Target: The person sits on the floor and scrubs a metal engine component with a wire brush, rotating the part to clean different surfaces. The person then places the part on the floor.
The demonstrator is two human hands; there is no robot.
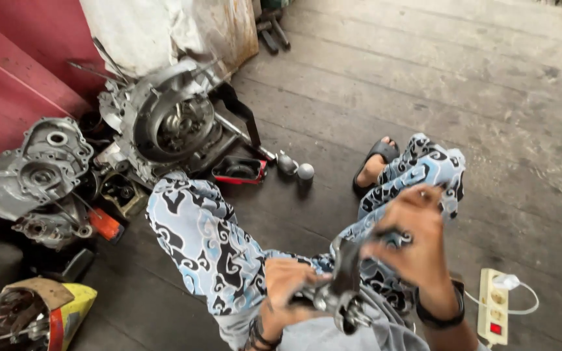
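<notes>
Low in the view, just above the person's lap, a grey metal engine part (345,286) with a long arm and a round, bolted lower end was held between both hands; it stood roughly upright, its lower end nearest the camera. The left hand (287,286) was closed around the part's lower left side, fingers wrapped on the metal; the right hand (411,237) gripped the upper end, fingers curled over it, a dark wristband (438,312) on the wrist below. Under the hands lay the person's legs in blue, black and white patterned trousers (196,234), knees drawn up, one foot in a black sandal (373,162) resting on the dark plank floor (437,84). To the right, beside the right forearm, a cream power strip (493,305) with a red switch lay on the boards, a white plug and cable in it. Further out to the left, a large engine case (167,120) with a round opening stood against a red wall (8,71); a second grey casing (34,169) lay left of it; a small red-rimmed black tray (240,170) and two rounded metal knobs (296,168) sat near the knee; a yellow tub (73,305) of parts stood at the lower left corner.
</notes>
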